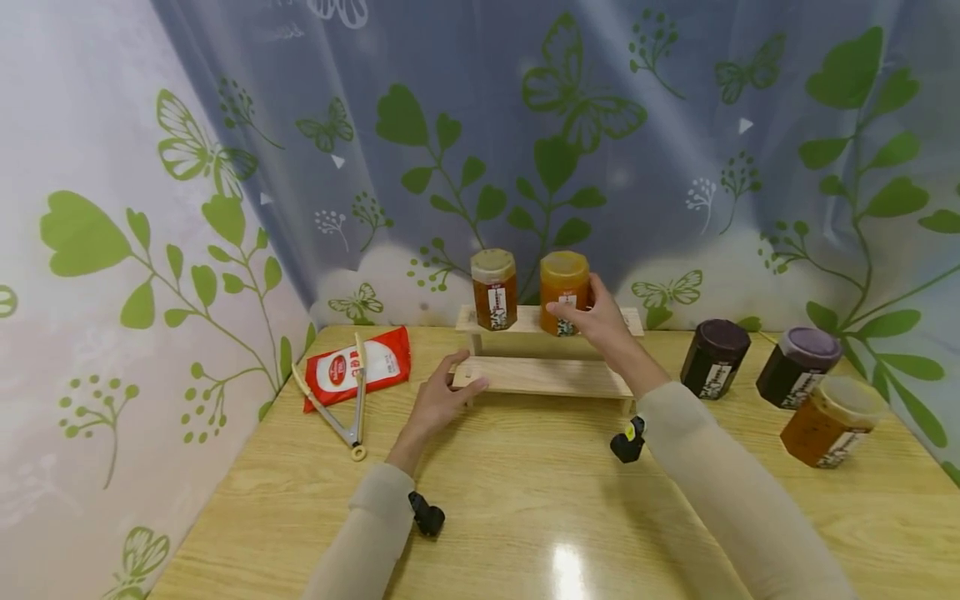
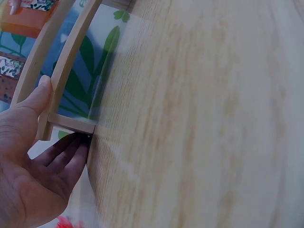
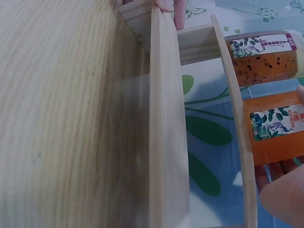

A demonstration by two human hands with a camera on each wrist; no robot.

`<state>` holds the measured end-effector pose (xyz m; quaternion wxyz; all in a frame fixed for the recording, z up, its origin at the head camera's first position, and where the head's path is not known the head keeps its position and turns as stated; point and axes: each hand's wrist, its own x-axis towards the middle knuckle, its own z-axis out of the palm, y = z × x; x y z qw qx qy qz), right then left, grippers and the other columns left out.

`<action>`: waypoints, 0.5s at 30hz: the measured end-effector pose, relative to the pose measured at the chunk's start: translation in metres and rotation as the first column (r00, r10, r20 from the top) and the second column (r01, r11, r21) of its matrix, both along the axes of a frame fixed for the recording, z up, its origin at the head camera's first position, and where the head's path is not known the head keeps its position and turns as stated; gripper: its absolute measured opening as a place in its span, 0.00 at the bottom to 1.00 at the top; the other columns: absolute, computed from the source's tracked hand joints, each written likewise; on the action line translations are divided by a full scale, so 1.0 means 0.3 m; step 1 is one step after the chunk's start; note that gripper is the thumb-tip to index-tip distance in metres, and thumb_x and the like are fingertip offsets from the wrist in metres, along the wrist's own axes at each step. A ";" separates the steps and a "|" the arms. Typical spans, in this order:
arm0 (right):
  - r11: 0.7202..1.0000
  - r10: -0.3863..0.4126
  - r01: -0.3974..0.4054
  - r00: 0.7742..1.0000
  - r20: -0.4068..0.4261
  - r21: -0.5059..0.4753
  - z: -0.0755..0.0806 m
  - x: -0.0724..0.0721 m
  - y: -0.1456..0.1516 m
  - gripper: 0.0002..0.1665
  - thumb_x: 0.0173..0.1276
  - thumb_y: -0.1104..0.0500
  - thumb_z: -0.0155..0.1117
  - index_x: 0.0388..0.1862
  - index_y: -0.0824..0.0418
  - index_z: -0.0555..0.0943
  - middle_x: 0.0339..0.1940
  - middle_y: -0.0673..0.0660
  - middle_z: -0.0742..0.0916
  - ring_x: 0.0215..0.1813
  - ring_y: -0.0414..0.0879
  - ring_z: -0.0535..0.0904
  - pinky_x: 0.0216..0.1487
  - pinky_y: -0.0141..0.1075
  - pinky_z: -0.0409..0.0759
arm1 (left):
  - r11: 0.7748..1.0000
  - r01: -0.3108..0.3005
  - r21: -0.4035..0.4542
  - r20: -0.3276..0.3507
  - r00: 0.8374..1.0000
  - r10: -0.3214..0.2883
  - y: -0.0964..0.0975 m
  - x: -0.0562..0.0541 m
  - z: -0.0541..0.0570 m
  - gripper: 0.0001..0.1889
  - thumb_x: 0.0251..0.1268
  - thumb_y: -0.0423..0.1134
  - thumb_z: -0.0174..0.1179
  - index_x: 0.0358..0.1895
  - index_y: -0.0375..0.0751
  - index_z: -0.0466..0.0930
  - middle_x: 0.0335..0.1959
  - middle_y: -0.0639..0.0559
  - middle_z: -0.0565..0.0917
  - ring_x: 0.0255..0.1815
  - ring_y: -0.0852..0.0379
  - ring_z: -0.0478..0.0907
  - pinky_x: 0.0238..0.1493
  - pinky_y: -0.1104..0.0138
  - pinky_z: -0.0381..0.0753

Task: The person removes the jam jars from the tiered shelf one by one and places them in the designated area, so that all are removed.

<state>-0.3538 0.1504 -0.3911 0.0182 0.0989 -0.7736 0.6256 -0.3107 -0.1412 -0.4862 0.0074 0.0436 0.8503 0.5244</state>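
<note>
A two-tier wooden rack (image 1: 551,377) stands near the back of the table. My left hand (image 1: 444,393) grips the left end of its lower shelf, thumb on top and fingers around the outer side. On the upper shelf, my right hand (image 1: 600,321) holds an orange jam jar (image 1: 564,279) with a yellow lid, thumb across the front and fingers round its right side. To its left on that shelf stands an amber jam jar (image 1: 494,292) with a pale lid; dark specks show inside it in the right wrist view. Both jars carry white printed labels.
Right of the rack stand two dark jars (image 1: 715,360) (image 1: 799,367) and another amber jar (image 1: 832,422). At the left lie a red and white packet (image 1: 386,358) and metal tongs (image 1: 352,429) partly over it. A patterned curtain (image 1: 465,150) hangs behind the table.
</note>
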 end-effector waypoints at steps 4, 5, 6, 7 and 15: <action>1.000 -0.018 0.018 1.000 -0.012 0.022 -0.010 0.019 0.018 0.46 0.71 0.44 0.72 0.78 0.55 0.60 0.68 0.62 0.75 0.66 0.58 0.72 0.64 0.53 0.73 | 1.000 -0.003 0.002 0.003 1.000 0.003 0.003 0.001 0.003 0.38 0.67 0.58 0.70 0.78 0.63 0.66 0.81 0.44 0.63 0.80 0.37 0.61 0.71 0.43 0.70; 0.999 -0.021 0.021 1.000 -0.015 0.025 -0.012 0.025 0.023 0.46 0.71 0.44 0.72 0.78 0.55 0.60 0.67 0.62 0.75 0.65 0.58 0.72 0.63 0.53 0.73 | 1.000 -0.004 0.003 0.004 1.000 0.004 0.004 0.001 0.004 0.38 0.67 0.58 0.70 0.78 0.63 0.66 0.81 0.43 0.63 0.80 0.37 0.61 0.71 0.43 0.70; 0.999 -0.021 0.022 1.000 -0.017 0.026 -0.014 0.031 0.028 0.46 0.71 0.44 0.72 0.78 0.55 0.61 0.67 0.62 0.75 0.65 0.58 0.72 0.63 0.53 0.73 | 1.000 -0.004 0.002 0.005 1.000 0.004 0.005 0.001 0.005 0.38 0.67 0.58 0.70 0.78 0.63 0.66 0.81 0.43 0.63 0.80 0.37 0.61 0.71 0.43 0.70; 0.999 -0.025 0.025 1.000 -0.019 0.028 -0.015 0.037 0.033 0.45 0.71 0.44 0.72 0.78 0.54 0.61 0.67 0.61 0.75 0.65 0.58 0.72 0.63 0.53 0.73 | 1.000 -0.004 0.001 0.005 1.000 0.004 0.004 0.001 0.005 0.38 0.67 0.58 0.69 0.79 0.63 0.66 0.81 0.43 0.63 0.80 0.37 0.61 0.71 0.43 0.70; 0.998 0.000 0.005 0.997 -0.075 0.057 -0.008 0.101 0.078 0.44 0.72 0.50 0.73 0.79 0.55 0.61 0.70 0.62 0.74 0.68 0.60 0.72 0.66 0.59 0.73 | 1.000 -0.009 -0.010 0.005 1.000 0.009 0.003 0.001 -0.001 0.38 0.68 0.58 0.69 0.79 0.62 0.65 0.79 0.41 0.67 0.75 0.38 0.69 0.65 0.45 0.77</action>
